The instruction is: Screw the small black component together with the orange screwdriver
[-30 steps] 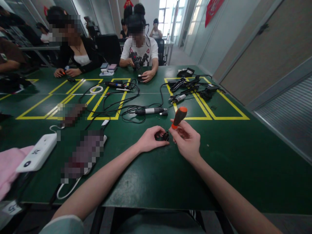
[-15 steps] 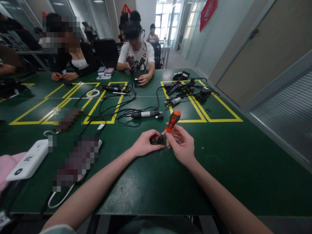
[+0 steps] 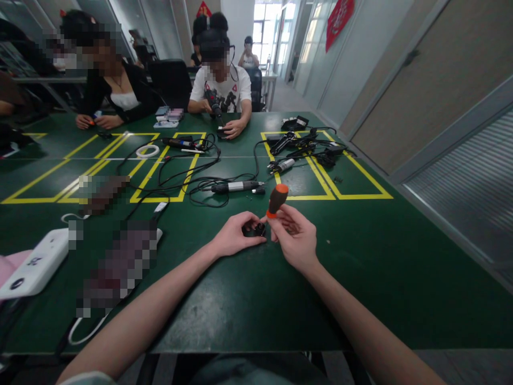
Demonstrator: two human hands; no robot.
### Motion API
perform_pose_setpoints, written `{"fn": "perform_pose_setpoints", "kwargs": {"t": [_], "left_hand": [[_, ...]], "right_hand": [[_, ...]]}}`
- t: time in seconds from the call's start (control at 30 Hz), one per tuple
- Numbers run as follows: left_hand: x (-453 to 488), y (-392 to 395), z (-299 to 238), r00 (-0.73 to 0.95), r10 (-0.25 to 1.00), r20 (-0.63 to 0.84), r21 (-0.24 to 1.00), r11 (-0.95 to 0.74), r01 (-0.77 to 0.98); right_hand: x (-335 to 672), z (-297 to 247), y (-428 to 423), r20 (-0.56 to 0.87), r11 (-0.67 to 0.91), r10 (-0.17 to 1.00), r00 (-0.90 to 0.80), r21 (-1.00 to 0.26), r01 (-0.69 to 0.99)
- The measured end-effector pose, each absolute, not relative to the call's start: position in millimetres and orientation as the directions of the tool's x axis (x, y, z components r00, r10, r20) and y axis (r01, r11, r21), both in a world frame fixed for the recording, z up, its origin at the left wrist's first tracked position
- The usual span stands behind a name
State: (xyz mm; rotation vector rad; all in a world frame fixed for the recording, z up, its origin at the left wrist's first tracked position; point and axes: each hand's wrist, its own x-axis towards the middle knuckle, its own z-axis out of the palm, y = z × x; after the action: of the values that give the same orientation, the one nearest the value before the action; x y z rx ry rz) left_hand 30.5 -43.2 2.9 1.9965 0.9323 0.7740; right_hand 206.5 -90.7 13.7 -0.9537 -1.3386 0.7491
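My right hand [image 3: 297, 235] is closed around the lower part of a screwdriver [image 3: 278, 199] with an orange and dark grey handle, which points up and leans slightly. The screwdriver's tip is hidden near my fingers. My left hand [image 3: 236, 234] curls around a small black part [image 3: 255, 230] on the green table [image 3: 224, 310], thumb in front and fingers behind. The two hands almost meet at this part. Just beyond them lies a grey and black pen-shaped power tool [image 3: 237, 187] with a small black piece [image 3: 258, 191] beside its end.
Black cables [image 3: 188, 179] run across the table between yellow tape lines. A white power strip [image 3: 38, 262] and a blurred phone-like object [image 3: 120, 256] lie on the left. More tools and cords [image 3: 300, 144] lie at the back right. Across the table, a person [image 3: 220, 85] holds a power drill [image 3: 214, 101].
The view has shifted slightly, so the scene sits a little further left. The screwdriver handle has turned, with its orange patch now out of sight. Both hands keep their places around the black part.
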Motion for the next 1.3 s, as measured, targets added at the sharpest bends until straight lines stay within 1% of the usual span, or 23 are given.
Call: {"fn": "perform_pose_setpoints", "kwargs": {"t": [0.13,0.2,0.33,0.4,0.57,0.67,0.8,0.97,1.17,1.3], "left_hand": [[30.8,-43.4,3.8,0.546,0.815,0.196,0.827,-0.436,0.355],[30.7,-43.3,4.1,0.548,0.814,0.194,0.824,-0.438,0.36],[30.1,-42.5,3.5,0.548,0.814,0.193,0.825,-0.437,0.359],[29.9,-42.1,2.7,0.546,0.815,0.195,0.825,-0.437,0.358],[30.3,-41.4,1.1,0.545,0.811,0.213,0.827,-0.447,0.342],[30.4,-41.6,1.4,0.551,0.806,0.216,0.826,-0.452,0.336],[30.3,-42.6,2.6,0.554,0.803,0.22,0.825,-0.457,0.334],[30.0,-42.6,2.2,0.559,0.795,0.236,0.82,-0.472,0.324],[30.5,-41.3,0.1,0.568,0.794,0.217,0.842,-0.446,0.302],[31.0,-40.2,-1.3,0.572,0.79,0.219,0.84,-0.452,0.302]], "right_hand": [[205.0,11.8,-90.4,0.474,0.472,0.877,0.073,-0.88,0.047],[204.6,13.3,-91.5,0.485,0.48,0.872,0.065,-0.874,0.073],[203.8,18.4,-93.6,0.525,0.504,0.842,0.124,-0.848,0.164],[203.0,19.7,-93.3,0.532,0.508,0.835,0.141,-0.843,0.175],[200.2,16.9,-90.5,0.531,0.523,0.824,0.196,-0.847,0.096],[198.6,16.1,-90.7,0.52,0.519,0.836,0.176,-0.853,0.055],[197.7,18.8,-92.0,0.526,0.522,0.84,0.131,-0.85,0.067],[199.5,20.8,-91.2,0.553,0.544,0.823,0.131,-0.833,0.098],[199.9,18.9,-90.5,0.503,0.501,0.857,0.114,-0.864,0.043],[199.2,18.6,-91.1,0.501,0.5,0.862,0.084,-0.866,0.035]]}}
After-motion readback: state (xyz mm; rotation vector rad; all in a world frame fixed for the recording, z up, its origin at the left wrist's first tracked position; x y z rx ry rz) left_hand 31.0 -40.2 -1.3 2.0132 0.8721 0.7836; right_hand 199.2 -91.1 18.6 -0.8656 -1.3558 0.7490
